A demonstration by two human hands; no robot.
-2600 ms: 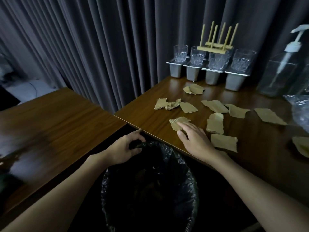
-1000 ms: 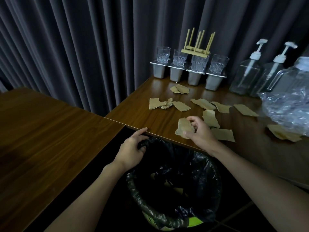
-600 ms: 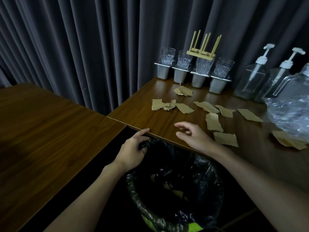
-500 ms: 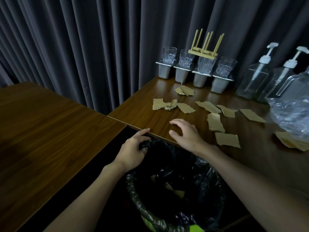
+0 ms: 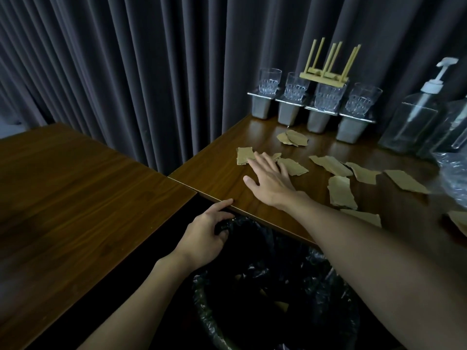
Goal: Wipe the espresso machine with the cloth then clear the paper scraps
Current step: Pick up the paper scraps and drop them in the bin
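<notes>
Several torn brown paper scraps (image 5: 341, 192) lie scattered over the wooden counter (image 5: 222, 173). My right hand (image 5: 269, 179) is stretched out flat over the counter, fingers apart, with its fingertips on the leftmost scrap (image 5: 243, 155). My left hand (image 5: 202, 242) grips the rim of the black bin bag (image 5: 316, 261) that lines a bin below the counter's front edge. A few scraps are dimly visible inside the bin. No espresso machine or cloth is in view.
Several glasses (image 5: 294, 85) stand on metal cups at the counter's back, with a small wooden rack (image 5: 326, 75) on top. Pump bottles (image 5: 414, 114) and crumpled clear plastic (image 5: 452, 173) sit at the right. A second wooden table (image 5: 75, 198) adjoins on the left. Dark curtains hang behind.
My right hand picked up a scrap, let it go at the bin, and has now reached forward and left onto the leftmost scrap. My left hand has stayed on the bag rim.
</notes>
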